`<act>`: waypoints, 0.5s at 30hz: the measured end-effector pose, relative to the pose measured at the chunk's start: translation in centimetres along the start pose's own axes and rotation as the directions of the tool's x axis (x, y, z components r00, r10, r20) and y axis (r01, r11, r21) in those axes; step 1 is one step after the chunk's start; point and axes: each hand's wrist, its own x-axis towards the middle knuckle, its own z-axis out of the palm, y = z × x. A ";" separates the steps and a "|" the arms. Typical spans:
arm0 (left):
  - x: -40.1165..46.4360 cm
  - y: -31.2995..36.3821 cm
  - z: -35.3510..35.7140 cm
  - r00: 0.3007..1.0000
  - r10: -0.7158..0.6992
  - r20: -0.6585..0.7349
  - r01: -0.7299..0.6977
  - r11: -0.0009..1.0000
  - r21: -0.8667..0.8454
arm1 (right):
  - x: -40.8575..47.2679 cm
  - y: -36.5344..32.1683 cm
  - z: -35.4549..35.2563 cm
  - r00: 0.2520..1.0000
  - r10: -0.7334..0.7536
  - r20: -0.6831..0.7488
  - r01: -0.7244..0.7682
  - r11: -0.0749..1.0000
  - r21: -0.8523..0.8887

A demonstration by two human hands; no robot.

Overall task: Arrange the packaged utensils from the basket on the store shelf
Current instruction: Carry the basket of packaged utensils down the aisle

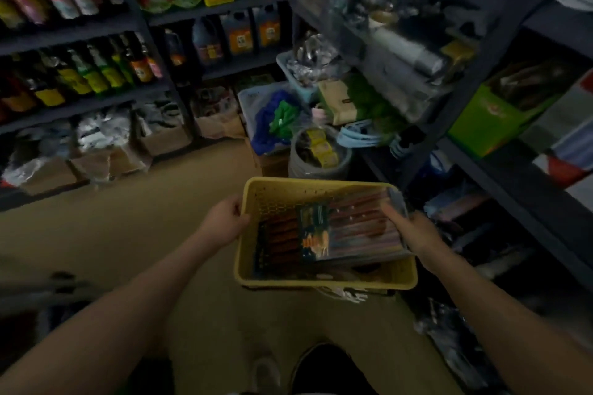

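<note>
Between the shelves, the left hand [224,218] is gripping the basket [324,277] rim while the right hand [414,231] is grasping packaged utensils [349,231], none seemingly shelved yet.

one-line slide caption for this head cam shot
Left hand grips the yellow basket rim while the right hand holds the packaged utensils inside it, between dark store shelves.

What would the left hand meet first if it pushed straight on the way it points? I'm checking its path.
The left hand grips the left rim of the yellow perforated plastic basket and points right, so it would probably first meet the dark packaged utensils inside; depth is unclear.
</note>
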 end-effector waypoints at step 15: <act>26.8 10.6 7.9 0.901 0.127 0.415 -0.249 0.934 0.255 | 12.8 3.1 -1.3 0.877 0.437 -0.202 -0.347 0.864 0.366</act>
